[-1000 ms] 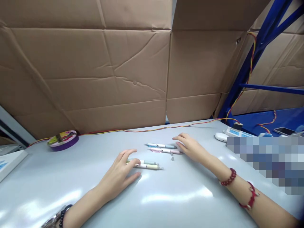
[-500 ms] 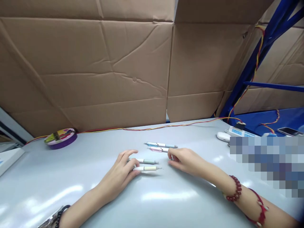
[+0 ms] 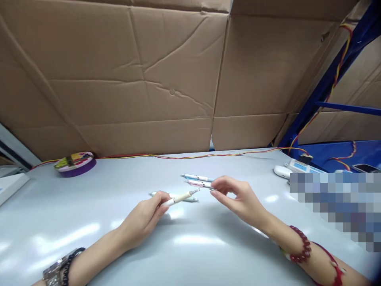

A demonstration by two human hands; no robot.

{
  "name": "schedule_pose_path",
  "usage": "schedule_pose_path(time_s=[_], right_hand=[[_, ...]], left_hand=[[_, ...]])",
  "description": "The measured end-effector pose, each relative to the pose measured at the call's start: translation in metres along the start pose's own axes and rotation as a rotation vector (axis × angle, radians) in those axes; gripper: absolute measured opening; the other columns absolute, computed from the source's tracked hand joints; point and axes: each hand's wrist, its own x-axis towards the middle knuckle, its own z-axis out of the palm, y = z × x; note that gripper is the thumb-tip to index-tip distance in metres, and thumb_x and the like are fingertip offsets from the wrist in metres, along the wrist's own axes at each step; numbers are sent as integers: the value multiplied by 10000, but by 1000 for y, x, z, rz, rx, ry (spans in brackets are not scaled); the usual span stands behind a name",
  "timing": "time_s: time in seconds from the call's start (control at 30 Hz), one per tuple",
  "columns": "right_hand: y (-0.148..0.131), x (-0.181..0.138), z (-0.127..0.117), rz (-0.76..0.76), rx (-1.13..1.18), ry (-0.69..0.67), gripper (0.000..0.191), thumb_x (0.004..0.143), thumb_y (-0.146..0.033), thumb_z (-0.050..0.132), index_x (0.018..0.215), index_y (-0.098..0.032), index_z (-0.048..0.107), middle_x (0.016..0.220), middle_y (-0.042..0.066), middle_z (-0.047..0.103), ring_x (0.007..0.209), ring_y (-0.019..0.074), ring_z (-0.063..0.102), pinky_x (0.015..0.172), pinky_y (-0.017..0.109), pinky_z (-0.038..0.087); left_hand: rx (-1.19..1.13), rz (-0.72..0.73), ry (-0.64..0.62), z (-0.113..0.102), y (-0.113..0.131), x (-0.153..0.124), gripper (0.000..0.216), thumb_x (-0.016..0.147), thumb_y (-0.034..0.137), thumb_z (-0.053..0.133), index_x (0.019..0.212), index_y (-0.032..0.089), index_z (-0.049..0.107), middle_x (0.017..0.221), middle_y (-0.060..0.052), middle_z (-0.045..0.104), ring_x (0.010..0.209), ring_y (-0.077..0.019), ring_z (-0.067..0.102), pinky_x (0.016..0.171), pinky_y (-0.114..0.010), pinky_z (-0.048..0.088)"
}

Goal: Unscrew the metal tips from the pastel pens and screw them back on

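My left hand [image 3: 147, 216] grips a cream pen [image 3: 182, 196] and holds it lifted off the grey table [image 3: 193, 254], its bare tip pointing right. My right hand [image 3: 238, 198] pinches a small grey tip piece [image 3: 213, 189] between thumb and forefinger, just right of that pen's tip. A green pen [image 3: 187, 199] lies on the table under the lifted one. A blue pen [image 3: 196, 177] and a pink pen [image 3: 198, 184] lie side by side a little farther back, partly hidden by my right fingers.
A purple round tin [image 3: 75, 163] sits at the back left. A red and yellow wire [image 3: 184, 156] runs along the cardboard wall [image 3: 166, 75]. A white device [image 3: 281, 171] and blue shelving [image 3: 333, 151] stand at the right; a white box edge [image 3: 10, 184] is far left.
My left hand has picked the cream pen up from the table. My right hand left the pink pen, took up the small grey tip piece and raised it toward the pen's tip.
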Motion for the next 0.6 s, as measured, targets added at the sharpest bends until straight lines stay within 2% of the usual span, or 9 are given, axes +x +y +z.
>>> schedule_pose_path(time_s=[0.07,0.17,0.3,0.4,0.6], right_hand=[[-4,-2,0,-15,66,39,93,849,-248,563,921,-207,605,794,15,646,694,141,592,603,252,484],[-8,-5,1,-86,91,6,75,842,-207,579,894,-210,633,805,13,665,700,139,605,637,259,495],[-10,-8,9,-256,68,-31,139,831,-116,583,931,-203,625,784,7,670,685,127,607,653,249,499],[-9,-10,17,-380,-3,-10,187,836,-66,562,961,-195,613,795,18,674,706,129,605,654,245,500],[5,-11,25,-410,-116,-7,165,903,-123,476,981,-198,600,751,23,660,673,135,588,599,248,498]], left_hand=[[37,23,-22,0,0,0,188,949,273,242,900,216,414,644,42,444,493,-124,374,488,-215,322],[83,51,-44,1,1,0,180,946,261,255,885,213,418,656,34,488,510,-129,418,502,-218,337],[117,81,-77,2,2,-2,172,942,252,267,887,211,426,654,33,527,508,-130,452,504,-215,351],[136,111,-92,5,-1,-2,160,945,254,280,909,213,431,686,27,554,525,-129,478,520,-213,364],[141,158,-109,12,-6,0,146,945,238,302,935,223,447,722,25,594,563,-133,541,533,-209,380]])
